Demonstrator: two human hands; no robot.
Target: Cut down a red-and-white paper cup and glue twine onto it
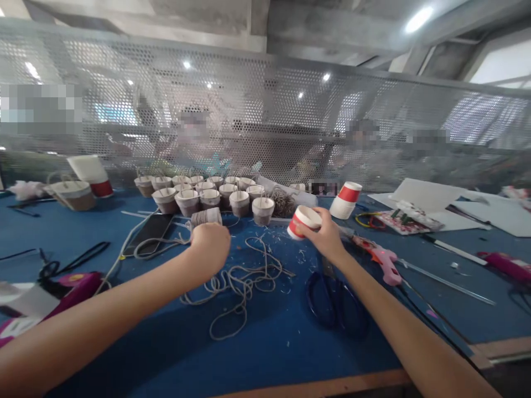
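My right hand (326, 237) grips a red-and-white paper cup (306, 222) by its side, the open mouth tilted up. At the front of the rows of cups, my left hand (211, 243) is closed at a paper cup wrapped in grey cord (206, 216), which lies sideways. The hand's back hides most of its fingers. Loose grey cord (244, 284) lies tangled on the table between my arms. Dark blue scissors (332, 304) rest below my right hand, partly behind the forearm.
Several cord-wrapped cups with handles (209, 198) stand in rows at the back. Stacked paper cups (347, 200) lean behind my right hand. A pink glue gun (385, 262) lies right, a black phone (149, 233) left. A perforated metal screen (265, 121) runs along the back.
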